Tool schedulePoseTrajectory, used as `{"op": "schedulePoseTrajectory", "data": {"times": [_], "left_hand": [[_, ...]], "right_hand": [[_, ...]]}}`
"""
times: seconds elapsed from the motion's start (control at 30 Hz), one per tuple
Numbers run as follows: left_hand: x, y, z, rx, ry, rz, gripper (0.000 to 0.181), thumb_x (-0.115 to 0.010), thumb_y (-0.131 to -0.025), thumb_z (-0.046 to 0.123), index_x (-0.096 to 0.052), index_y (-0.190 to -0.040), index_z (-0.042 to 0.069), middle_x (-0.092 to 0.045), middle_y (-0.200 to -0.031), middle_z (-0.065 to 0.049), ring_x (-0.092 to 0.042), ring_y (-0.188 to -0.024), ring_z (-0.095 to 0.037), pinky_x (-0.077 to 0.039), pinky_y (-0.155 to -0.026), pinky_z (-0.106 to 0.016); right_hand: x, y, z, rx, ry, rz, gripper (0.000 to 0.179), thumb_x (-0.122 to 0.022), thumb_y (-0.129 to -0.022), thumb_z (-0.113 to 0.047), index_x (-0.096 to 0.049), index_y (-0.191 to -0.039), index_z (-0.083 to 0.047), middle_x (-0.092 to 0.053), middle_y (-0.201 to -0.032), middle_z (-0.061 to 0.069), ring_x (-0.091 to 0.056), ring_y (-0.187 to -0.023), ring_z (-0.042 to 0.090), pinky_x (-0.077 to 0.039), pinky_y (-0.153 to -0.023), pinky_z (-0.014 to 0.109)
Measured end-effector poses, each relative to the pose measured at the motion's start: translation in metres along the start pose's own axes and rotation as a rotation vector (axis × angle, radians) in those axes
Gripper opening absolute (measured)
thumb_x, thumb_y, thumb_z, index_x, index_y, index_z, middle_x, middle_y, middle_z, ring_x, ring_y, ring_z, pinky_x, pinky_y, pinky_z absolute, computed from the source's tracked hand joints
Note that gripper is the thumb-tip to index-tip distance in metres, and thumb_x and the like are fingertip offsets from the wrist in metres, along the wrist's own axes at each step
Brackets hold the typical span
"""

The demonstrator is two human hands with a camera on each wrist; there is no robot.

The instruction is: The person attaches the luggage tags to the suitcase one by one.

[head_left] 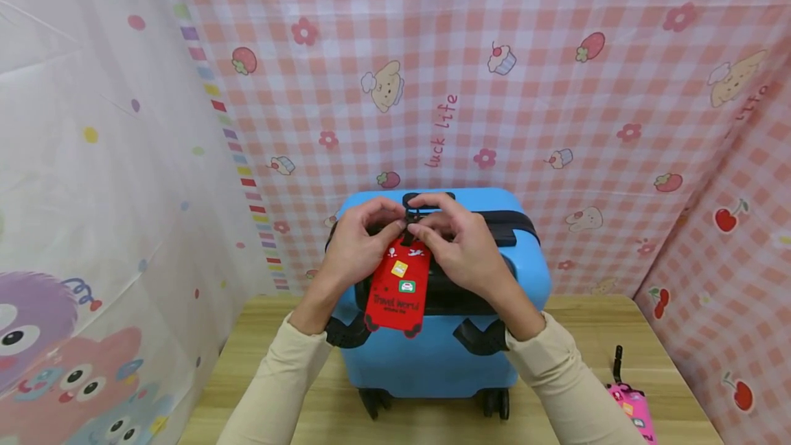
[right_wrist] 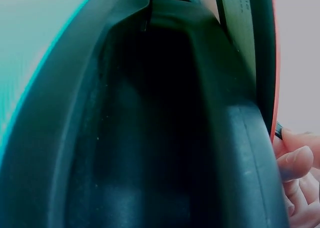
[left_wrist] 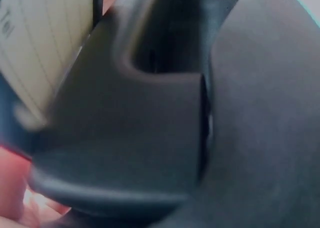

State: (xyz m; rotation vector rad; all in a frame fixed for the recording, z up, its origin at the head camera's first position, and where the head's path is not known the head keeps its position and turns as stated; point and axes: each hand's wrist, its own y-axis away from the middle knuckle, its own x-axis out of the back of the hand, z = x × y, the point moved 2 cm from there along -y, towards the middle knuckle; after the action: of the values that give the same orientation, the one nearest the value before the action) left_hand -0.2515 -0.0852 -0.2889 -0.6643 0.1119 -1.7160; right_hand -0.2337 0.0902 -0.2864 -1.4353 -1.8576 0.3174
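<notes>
A red luggage tag [head_left: 396, 287] printed with "Travel World" hangs in front of the blue suitcase [head_left: 426, 356] by its black strap [head_left: 410, 215]. The left hand [head_left: 360, 242] pinches the strap from the left. From the other side, the right hand [head_left: 460, 242] holds it between thumb and fingers, the tips close to the left hand's. Fingertips partly cover the strap, so its fastening is unclear. In the left wrist view, the suitcase's black side handle [left_wrist: 125, 128] fills most of the picture. The right wrist view shows the tag's edge [right_wrist: 272, 53] beyond the handle and fingers at right.
The suitcase stands on its wheels on a wood-grain table [head_left: 278, 349]. A pink luggage tag [head_left: 633, 409] with a black strap lies on the table at the right. Behind hangs a pink checked cloth [head_left: 531, 108], with a white patterned cloth [head_left: 154, 211] at left.
</notes>
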Motion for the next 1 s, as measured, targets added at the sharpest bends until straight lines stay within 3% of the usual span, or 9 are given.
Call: {"op": "schedulePoseTrajectory", "data": {"times": [0.17,0.27,0.5,0.7,1.0], "left_hand": [[-0.0006,-0.0012,-0.0002,-0.007,-0.013,0.010,0.011,-0.063,-0.096,0.008,-0.068,-0.105,0.007,-0.072,-0.098,-0.009,-0.066,-0.088,-0.019,-0.054,-0.081,-0.036],[-0.0008,-0.0014,-0.0001,-0.005,-0.018,0.014,0.011,-0.063,-0.096,0.009,-0.068,-0.105,0.007,-0.072,-0.098,-0.009,-0.066,-0.088,-0.019,-0.054,-0.082,-0.036],[0.0000,-0.0001,-0.0005,-0.012,-0.024,0.020,0.011,-0.064,-0.096,0.009,-0.068,-0.105,0.007,-0.073,-0.098,-0.009,-0.067,-0.088,-0.019,-0.054,-0.082,-0.036],[0.0004,0.0032,-0.0013,0.003,-0.021,0.016,0.010,-0.063,-0.096,0.010,-0.068,-0.105,0.008,-0.073,-0.098,-0.007,-0.067,-0.090,-0.018,-0.056,-0.079,-0.035],[-0.0003,0.0011,-0.0003,-0.002,0.013,0.050,0.015,-0.066,-0.093,0.007,-0.065,-0.109,0.005,-0.071,-0.102,-0.011,-0.066,-0.094,-0.021,-0.052,-0.091,-0.038]], "right_hand": [[0.0006,0.0005,0.0002,0.008,0.035,0.026,0.034,-0.066,-0.094,-0.008,-0.061,-0.128,-0.005,-0.073,-0.089,0.006,-0.050,-0.052,0.013,-0.041,-0.050,0.028],[0.0008,0.0007,0.0002,0.005,0.047,0.040,0.035,-0.066,-0.094,-0.009,-0.062,-0.129,-0.006,-0.072,-0.087,0.006,-0.047,-0.050,0.013,-0.040,-0.049,0.028],[-0.0004,0.0011,0.0006,-0.028,0.048,0.048,0.035,-0.066,-0.095,-0.009,-0.064,-0.129,-0.003,-0.073,-0.087,0.007,-0.048,-0.053,0.014,-0.040,-0.051,0.027],[-0.0014,0.0024,0.0008,-0.029,0.038,0.047,0.036,-0.068,-0.093,-0.009,-0.065,-0.129,-0.002,-0.074,-0.090,0.009,-0.059,-0.062,0.013,-0.046,-0.056,0.026],[0.0001,0.0021,0.0003,-0.026,0.040,0.048,0.036,-0.068,-0.093,-0.008,-0.066,-0.128,-0.003,-0.074,-0.090,0.008,-0.060,-0.063,0.013,-0.047,-0.056,0.026]]}}
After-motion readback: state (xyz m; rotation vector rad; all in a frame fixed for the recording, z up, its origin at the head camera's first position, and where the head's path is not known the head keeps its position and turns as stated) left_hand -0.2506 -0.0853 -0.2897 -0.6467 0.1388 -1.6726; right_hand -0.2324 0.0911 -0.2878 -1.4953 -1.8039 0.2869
